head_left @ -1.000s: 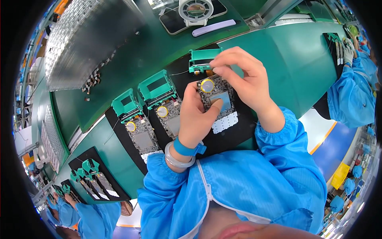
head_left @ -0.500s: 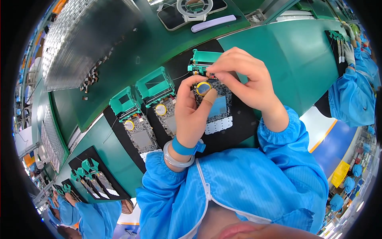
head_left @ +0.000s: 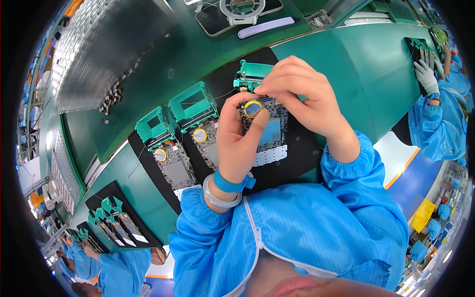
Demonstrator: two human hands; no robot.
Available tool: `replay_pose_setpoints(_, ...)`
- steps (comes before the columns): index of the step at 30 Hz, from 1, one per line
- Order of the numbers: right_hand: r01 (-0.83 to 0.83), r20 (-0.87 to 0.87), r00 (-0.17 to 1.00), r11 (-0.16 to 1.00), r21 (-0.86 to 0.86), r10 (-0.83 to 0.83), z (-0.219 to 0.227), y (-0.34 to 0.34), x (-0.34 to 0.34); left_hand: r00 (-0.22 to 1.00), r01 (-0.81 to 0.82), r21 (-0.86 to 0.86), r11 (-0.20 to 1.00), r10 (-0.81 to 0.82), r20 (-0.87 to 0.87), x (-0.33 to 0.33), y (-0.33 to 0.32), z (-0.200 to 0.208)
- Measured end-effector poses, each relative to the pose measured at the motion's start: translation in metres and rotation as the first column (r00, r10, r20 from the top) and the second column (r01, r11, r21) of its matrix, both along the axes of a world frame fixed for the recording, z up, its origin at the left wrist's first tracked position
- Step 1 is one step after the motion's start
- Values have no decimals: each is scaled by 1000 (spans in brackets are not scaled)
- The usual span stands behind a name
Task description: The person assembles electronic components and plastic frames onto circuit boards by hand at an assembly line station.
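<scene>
bench: long green work surface, a black mat under the work, three boards in a row on it.
board in hand: grey populated circuit board with a blue square chip and a white perforated strip at its near edge, lying flat on the black mat, rightmost of the three.
green fixture: teal plastic connector frame at the far end of that board, touching it; the right hand covers part of it.
neighbours: two more grey boards with the same teal frames to the left, each already carrying a coin cell, near but apart from the work.
left hand: thumb and forefinger pinched narrow on the round yellow-rimmed coin cell, held over the board's far half; blue wrist strap and pale bangle at the wrist.
right hand: fingertips closed tight at the near edge of the teal frame; cannot tell what it pinches, too small, possibly a wire or tab.
doing it well: judgement only – keep the cell flat and square to its holder, hold by the rim, steady the board with the right hand, press evenly, don't lever against the frame.
risk: tilted cell could bend a contact; thin wires at the frame could snag.
co-worker: gloved hand at another black mat, far right, well apart.
</scene>
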State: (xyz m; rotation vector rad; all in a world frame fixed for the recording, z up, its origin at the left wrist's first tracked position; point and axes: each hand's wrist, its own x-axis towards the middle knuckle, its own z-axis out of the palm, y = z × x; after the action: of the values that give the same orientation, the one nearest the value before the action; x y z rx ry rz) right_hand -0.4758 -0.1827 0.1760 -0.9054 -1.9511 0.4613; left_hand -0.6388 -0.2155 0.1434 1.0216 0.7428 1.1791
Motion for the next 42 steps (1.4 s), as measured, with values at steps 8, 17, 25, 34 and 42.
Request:
replay_pose_setpoints(8, 10, 5, 1000, 1000, -22, -10, 4, 0, 1, 1000, 3, 14, 1000, -3, -4, 1, 1, 2)
replay_pose_setpoints(17, 0, 14, 1000, 1000, -28, 0, 4, 0, 4, 1000, 5, 25, 1000, -5, -4, 3, 1, 3)
replay_pose_setpoints(25, -22, 5, 1000, 998, -55, 22, 11, -2, 7, 1000, 13, 11, 1000, -13, 3, 6, -2, 7)
replay_pose_setpoints(34, -124, -192, 980, 897, -425, 45, 55, -23, 9, 998, -35, -35, 999, 37, 54, 8, -13, 51)
replay_pose_setpoints(42, -200, -238, 965, 895, -398, 109, 60, -36, -38, 987, -161, 21, 987, 161, 10, -28, -27, 63)
